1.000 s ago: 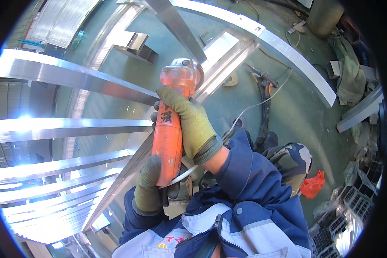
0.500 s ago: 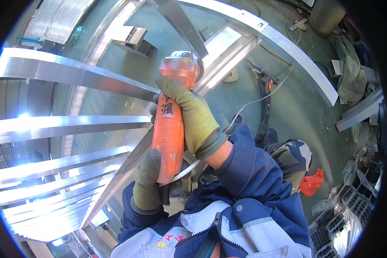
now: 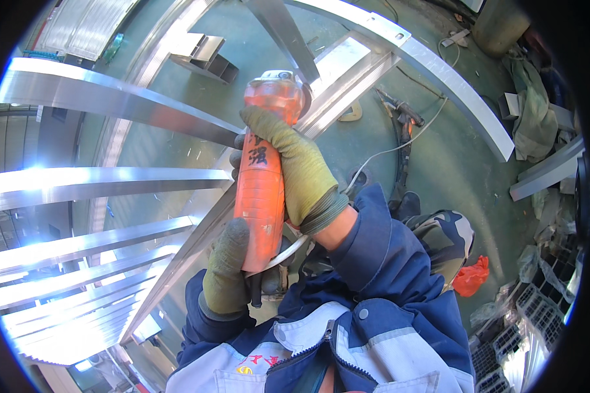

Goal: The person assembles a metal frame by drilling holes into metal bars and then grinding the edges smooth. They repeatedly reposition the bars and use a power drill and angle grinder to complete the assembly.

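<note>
An orange angle grinder (image 3: 263, 177) points away from me, its head against a shiny metal frame bar (image 3: 337, 85). My right hand (image 3: 298, 167), in a green glove, grips the grinder's upper body. My left hand (image 3: 227, 265), gloved as well, holds the grinder's rear end near its white cable (image 3: 288, 249). Both blue sleeves rise from the lower edge.
Several bright metal rails (image 3: 105, 180) fan out on the left. A curved metal beam (image 3: 452, 85) crosses the upper right over a green floor (image 3: 439, 170). A dark tool with a cable (image 3: 400, 118), a red bag (image 3: 472, 275) and metal scraps lie to the right.
The grinder and both hands have stayed in place along the frame bar; only a slight shift of the view shows.
</note>
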A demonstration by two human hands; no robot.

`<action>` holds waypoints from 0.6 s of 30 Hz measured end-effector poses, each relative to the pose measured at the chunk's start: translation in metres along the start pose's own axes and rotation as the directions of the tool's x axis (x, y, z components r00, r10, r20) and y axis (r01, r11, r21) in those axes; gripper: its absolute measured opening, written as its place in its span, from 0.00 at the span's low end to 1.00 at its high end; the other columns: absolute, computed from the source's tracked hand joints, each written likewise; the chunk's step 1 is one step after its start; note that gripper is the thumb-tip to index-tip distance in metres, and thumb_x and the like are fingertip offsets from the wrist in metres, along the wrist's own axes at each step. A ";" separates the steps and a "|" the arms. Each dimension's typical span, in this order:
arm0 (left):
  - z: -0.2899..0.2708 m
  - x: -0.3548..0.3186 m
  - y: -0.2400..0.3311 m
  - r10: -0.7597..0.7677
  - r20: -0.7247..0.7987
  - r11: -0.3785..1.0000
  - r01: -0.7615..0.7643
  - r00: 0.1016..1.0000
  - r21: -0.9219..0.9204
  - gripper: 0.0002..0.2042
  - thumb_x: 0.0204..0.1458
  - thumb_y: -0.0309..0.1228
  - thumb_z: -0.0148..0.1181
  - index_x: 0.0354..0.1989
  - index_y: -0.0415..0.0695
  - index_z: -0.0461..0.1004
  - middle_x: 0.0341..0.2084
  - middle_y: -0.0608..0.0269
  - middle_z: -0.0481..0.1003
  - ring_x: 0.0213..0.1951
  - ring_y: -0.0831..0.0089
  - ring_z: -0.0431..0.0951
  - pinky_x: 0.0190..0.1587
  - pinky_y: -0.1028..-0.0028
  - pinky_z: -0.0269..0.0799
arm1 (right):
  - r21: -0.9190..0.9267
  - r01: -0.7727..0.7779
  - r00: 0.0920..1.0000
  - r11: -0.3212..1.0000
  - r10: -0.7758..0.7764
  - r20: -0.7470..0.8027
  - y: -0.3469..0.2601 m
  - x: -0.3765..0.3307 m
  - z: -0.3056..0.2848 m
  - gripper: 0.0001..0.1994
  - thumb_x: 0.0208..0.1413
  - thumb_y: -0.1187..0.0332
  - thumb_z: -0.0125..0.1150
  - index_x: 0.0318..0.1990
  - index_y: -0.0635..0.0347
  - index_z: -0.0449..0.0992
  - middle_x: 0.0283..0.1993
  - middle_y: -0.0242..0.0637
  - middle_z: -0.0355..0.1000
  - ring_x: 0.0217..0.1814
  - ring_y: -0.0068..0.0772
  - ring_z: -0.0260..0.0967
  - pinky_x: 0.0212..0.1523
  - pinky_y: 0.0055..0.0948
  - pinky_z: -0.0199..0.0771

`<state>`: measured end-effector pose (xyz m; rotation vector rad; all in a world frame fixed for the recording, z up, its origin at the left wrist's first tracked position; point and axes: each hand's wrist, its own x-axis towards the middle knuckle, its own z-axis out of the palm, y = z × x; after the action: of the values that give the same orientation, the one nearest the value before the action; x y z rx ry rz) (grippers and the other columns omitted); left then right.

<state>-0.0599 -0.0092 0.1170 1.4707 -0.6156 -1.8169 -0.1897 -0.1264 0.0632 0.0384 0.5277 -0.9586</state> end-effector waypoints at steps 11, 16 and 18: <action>0.004 0.000 0.002 -0.008 0.024 1.000 0.008 1.000 -0.017 0.42 0.56 0.68 0.63 0.51 0.31 0.76 0.25 0.51 0.81 0.14 0.70 0.78 0.13 0.75 0.73 | 0.039 -0.015 1.000 0.999 0.014 0.025 -0.002 -0.002 -0.006 0.22 0.54 0.54 0.81 0.46 0.58 0.77 0.36 0.34 0.78 0.34 0.30 0.80 0.36 0.32 0.86; 0.000 0.001 -0.001 -0.025 0.006 0.999 0.025 1.000 -0.036 0.42 0.56 0.68 0.62 0.51 0.31 0.76 0.26 0.50 0.82 0.15 0.70 0.78 0.14 0.75 0.74 | 0.021 -0.034 0.999 0.999 0.033 0.031 -0.004 0.001 -0.004 0.22 0.54 0.54 0.81 0.45 0.58 0.78 0.35 0.33 0.78 0.34 0.30 0.80 0.36 0.32 0.86; 0.000 0.002 -0.003 0.009 0.016 1.000 -0.009 1.000 -0.009 0.42 0.56 0.69 0.62 0.51 0.31 0.76 0.26 0.50 0.82 0.15 0.71 0.78 0.14 0.76 0.74 | 0.020 -0.030 0.999 0.999 0.029 0.031 -0.004 -0.001 -0.004 0.22 0.53 0.55 0.81 0.45 0.58 0.78 0.35 0.33 0.78 0.33 0.30 0.80 0.36 0.32 0.86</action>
<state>-0.0605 -0.0090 0.1137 1.4462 -0.6202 -1.8245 -0.1949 -0.1275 0.0610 0.0496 0.4874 -0.9344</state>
